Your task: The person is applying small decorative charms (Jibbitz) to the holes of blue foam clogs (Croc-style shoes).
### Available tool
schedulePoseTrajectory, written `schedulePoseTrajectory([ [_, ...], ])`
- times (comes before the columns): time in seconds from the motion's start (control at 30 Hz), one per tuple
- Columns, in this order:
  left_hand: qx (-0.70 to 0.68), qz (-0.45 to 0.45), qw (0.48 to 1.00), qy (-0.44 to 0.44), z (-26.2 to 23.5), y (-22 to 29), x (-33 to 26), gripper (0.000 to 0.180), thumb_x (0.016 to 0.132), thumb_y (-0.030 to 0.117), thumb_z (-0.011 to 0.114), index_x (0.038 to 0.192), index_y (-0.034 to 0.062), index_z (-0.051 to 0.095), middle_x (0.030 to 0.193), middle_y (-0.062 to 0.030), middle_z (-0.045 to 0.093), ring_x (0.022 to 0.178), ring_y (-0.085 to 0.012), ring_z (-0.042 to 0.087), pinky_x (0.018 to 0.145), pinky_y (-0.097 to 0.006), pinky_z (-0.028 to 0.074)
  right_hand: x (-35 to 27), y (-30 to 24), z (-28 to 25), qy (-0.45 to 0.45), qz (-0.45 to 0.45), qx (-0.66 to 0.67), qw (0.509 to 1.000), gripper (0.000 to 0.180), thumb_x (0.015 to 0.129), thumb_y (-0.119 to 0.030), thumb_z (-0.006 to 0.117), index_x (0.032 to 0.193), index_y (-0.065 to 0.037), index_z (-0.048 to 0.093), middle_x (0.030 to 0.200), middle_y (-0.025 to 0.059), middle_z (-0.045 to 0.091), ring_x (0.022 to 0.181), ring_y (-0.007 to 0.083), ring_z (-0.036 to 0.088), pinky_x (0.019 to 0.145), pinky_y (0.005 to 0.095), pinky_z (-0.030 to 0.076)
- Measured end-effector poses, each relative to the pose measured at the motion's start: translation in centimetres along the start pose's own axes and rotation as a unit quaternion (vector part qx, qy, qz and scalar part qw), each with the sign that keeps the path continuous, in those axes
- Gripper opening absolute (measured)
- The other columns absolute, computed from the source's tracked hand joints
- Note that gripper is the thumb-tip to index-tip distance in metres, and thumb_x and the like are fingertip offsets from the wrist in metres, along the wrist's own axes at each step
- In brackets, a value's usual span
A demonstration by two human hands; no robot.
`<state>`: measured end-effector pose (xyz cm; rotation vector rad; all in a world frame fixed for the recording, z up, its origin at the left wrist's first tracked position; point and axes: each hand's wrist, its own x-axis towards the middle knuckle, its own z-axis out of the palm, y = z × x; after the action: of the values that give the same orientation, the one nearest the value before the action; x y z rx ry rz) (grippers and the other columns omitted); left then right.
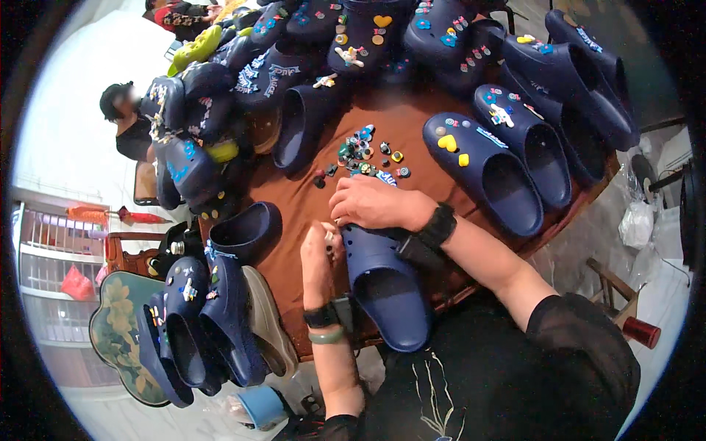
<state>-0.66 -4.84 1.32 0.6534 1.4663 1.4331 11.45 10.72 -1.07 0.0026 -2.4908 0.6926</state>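
A navy clog (pixel 392 298) with holes in its upper lies before me, its heel toward my body. My right hand (pixel 377 201) lies over its toe, fingers bent round the front and partly hiding the upper. Beside the clog's left edge, my left hand (pixel 318 257) is closed, its fingers curled inward; something small and pale shows at the fingertips, too small to name. Just beyond the right hand lies a loose pile of small shoe charms (pixel 359 151), blue, green, black and yellow. A blue-and-white lettered charm (pixel 386 178) shows at the right hand's knuckles.
A brown cloth (pixel 412 132) covers the table. Decorated navy clogs (pixel 478 165) stand at the right, with more heaped at the far side. Others (pixel 193 323) stand on the left, near a floral-backed stool (pixel 121 312). A blue bin (pixel 259 406) is below. Two people sit farther off.
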Motion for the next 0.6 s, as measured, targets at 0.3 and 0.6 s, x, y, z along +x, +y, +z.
schedulePoseTrajectory([
  [0.3, 0.222, 0.099, 0.968, 0.057, 2.1, -1.3, -3.4, 0.021, 0.088, 0.010, 0.062, 0.104, 0.0065, 0.049, 0.086, 0.0006, 0.046, 0.075, -0.0063, 0.041, 0.066, -0.021, 0.036, -0.9, -0.7, -0.1, 0.090, -0.034, 0.039, 0.995, 0.008, 0.076, -0.006, 0.062, 0.085, -0.005, 0.061, 0.094, 0.0074, 0.056, 0.091, 0.0251, 0.050, 0.082, 0.0352, 0.044],
  [0.6, -0.164, 0.026, 0.978, 0.128, -0.8, -4.0, -3.2, 0.029, 0.100, 0.019, 0.042, 0.119, -0.0029, 0.048, 0.101, -0.0122, 0.060, 0.076, -0.0173, 0.058, 0.063, -0.027, 0.049, -1.5, 0.5, 0.3, 0.163, 0.097, 0.217, 0.958, 0.012, 0.090, -0.012, 0.059, 0.097, -0.003, 0.064, 0.098, 0.0094, 0.059, 0.098, 0.0237, 0.056, 0.088, 0.0345, 0.043],
])
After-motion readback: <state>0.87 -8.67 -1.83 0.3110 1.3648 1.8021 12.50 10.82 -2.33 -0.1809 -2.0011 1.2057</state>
